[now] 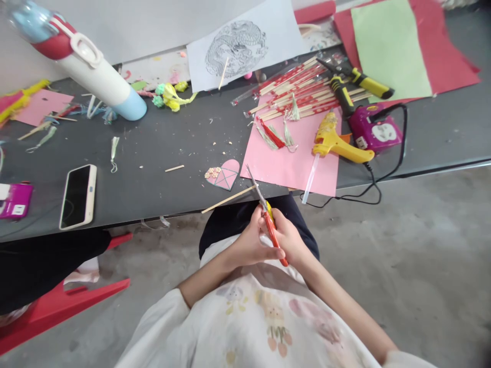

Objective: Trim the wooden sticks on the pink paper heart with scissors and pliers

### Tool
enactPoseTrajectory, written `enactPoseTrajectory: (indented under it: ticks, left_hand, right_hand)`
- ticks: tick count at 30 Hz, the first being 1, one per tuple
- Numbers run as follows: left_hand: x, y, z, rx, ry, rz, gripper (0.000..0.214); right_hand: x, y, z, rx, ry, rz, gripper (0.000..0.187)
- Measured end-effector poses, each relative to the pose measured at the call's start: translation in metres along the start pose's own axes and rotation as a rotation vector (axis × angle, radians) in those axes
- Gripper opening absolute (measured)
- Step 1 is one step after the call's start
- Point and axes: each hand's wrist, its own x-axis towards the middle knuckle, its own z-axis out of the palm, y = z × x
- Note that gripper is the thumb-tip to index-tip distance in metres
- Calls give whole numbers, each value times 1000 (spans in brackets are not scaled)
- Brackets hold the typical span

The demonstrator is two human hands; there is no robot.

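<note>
Just off the table's front edge, a pair of scissors (272, 232) with red and yellow handles points up toward the table. My left hand (251, 243) is closed around the handles, its thumb lying along the red one. From the other side my right hand (288, 236) also grips the handles, and some fingers are hidden. The narrow blades cross the end of a thin wooden stick (229, 199), but I cannot tell whether they touch it. Beyond lies a pink paper heart (227, 176) with drawn lines and small pale wooden bits on its left lobe.
A yellow glue gun (330, 140) lies on pink paper (284, 166), its cord hanging past the edge. Pliers (343, 84), packaged sticks (297, 89) and a dragon print (240, 48) are behind. A phone (79, 197) and bottle (99, 71) stand left, near another person's dark-clothed leg (49, 260).
</note>
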Motion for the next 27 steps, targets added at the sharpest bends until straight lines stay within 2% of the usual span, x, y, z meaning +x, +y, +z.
enactPoseTrajectory:
  ticks: [5, 10, 15, 21, 27]
  left_hand:
    - [7, 3, 3, 140, 50, 80, 111]
    - [6, -5, 5, 52, 107, 107, 109]
    - [4, -8, 4, -59, 139, 60, 105]
    - [6, -5, 4, -20, 171, 70, 101]
    - [7, -12, 3, -10, 180, 81, 104]
  right_hand:
    - [-1, -9, 2, 63, -19, 19, 26]
    - [2, -11, 2, 60, -53, -10, 24]
    - [7, -8, 4, 7, -80, -39, 25]
    - [10, -7, 5, -86, -59, -79, 26]
    - [13, -3, 8, -121, -35, -125, 30]
